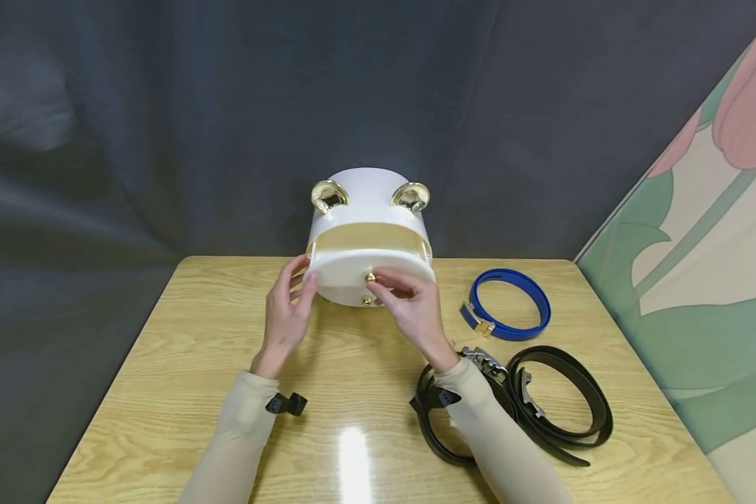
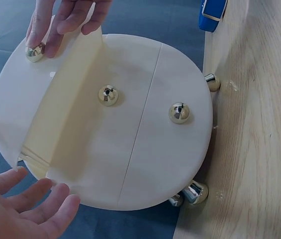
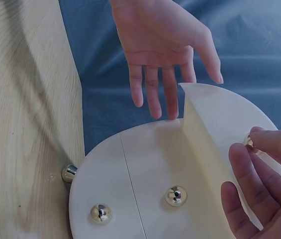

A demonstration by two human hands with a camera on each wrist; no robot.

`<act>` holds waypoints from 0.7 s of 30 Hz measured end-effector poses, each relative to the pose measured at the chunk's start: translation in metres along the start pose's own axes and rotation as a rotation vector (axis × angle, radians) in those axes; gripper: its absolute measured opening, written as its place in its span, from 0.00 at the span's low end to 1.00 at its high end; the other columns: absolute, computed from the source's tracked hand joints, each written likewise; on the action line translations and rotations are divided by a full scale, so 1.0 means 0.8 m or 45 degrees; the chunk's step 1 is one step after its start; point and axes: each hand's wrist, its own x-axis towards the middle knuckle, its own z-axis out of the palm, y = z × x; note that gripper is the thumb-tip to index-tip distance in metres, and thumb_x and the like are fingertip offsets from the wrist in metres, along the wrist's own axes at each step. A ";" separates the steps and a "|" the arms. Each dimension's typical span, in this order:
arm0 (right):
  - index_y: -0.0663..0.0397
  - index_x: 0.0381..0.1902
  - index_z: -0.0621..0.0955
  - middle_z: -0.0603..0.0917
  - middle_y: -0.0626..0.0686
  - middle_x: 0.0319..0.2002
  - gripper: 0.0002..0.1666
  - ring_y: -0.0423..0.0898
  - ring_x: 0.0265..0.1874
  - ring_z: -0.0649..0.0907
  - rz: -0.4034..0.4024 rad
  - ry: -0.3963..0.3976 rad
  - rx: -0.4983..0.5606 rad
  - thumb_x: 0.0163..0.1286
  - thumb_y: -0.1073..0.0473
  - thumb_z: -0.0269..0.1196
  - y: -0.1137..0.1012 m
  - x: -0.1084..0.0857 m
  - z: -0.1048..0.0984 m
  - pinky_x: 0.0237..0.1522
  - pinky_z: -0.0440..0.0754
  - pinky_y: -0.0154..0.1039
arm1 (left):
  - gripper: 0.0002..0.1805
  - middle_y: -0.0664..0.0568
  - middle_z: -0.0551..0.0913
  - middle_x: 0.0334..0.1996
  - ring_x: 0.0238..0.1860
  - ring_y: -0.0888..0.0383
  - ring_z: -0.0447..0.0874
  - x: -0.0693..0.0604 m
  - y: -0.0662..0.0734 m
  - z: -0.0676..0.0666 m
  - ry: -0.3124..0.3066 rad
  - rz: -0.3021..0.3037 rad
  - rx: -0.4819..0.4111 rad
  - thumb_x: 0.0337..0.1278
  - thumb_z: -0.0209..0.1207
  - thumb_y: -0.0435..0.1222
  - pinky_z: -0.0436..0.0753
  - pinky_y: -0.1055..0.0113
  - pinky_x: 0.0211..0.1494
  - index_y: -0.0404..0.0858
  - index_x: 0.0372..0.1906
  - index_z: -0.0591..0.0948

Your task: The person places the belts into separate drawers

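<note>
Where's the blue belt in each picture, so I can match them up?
Head: the blue belt lies coiled on the table, right of centre.
Left wrist: a cropped piece of the blue belt, top edge, right of centre.
Right wrist: not in it.
Shared landmark: the white box with gold knobs.

A coiled blue belt (image 1: 516, 334) lies on the surface (image 1: 164, 364) right of the hands (image 1: 416, 311), black belts (image 1: 538, 428) behind the right one; dark cloth (image 1: 378, 91) beyond, floral panel (image 1: 718, 280) far right.
</note>
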 end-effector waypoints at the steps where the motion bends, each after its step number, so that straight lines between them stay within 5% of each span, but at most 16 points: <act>1: 0.67 0.52 0.89 0.92 0.68 0.43 0.15 0.46 0.26 0.91 -0.001 0.003 -0.008 0.67 0.70 0.74 0.000 -0.001 0.000 0.31 0.90 0.36 | 0.26 0.41 0.78 0.72 0.67 0.40 0.81 0.000 0.000 0.000 -0.005 -0.003 -0.003 0.80 0.56 0.43 0.82 0.42 0.65 0.39 0.75 0.74; 9: 0.66 0.52 0.90 0.92 0.66 0.45 0.16 0.41 0.30 0.92 -0.004 0.001 -0.040 0.66 0.70 0.75 -0.006 -0.011 -0.003 0.36 0.92 0.48 | 0.25 0.45 0.80 0.70 0.63 0.42 0.84 -0.004 0.001 0.001 -0.017 -0.002 -0.020 0.82 0.55 0.45 0.82 0.44 0.61 0.43 0.75 0.75; 16: 0.64 0.51 0.90 0.93 0.64 0.42 0.15 0.47 0.29 0.92 -0.011 -0.007 -0.091 0.66 0.68 0.75 -0.009 -0.020 -0.004 0.35 0.90 0.35 | 0.24 0.44 0.81 0.68 0.61 0.41 0.86 -0.004 0.005 -0.002 -0.026 0.029 -0.039 0.82 0.54 0.43 0.83 0.56 0.59 0.43 0.75 0.75; 21: 0.64 0.51 0.90 0.93 0.64 0.41 0.15 0.58 0.28 0.92 -0.015 -0.013 -0.095 0.66 0.69 0.75 -0.010 -0.024 -0.002 0.35 0.90 0.36 | 0.25 0.44 0.81 0.69 0.60 0.43 0.88 -0.004 0.005 -0.005 -0.061 0.071 0.033 0.81 0.56 0.43 0.84 0.61 0.58 0.43 0.75 0.76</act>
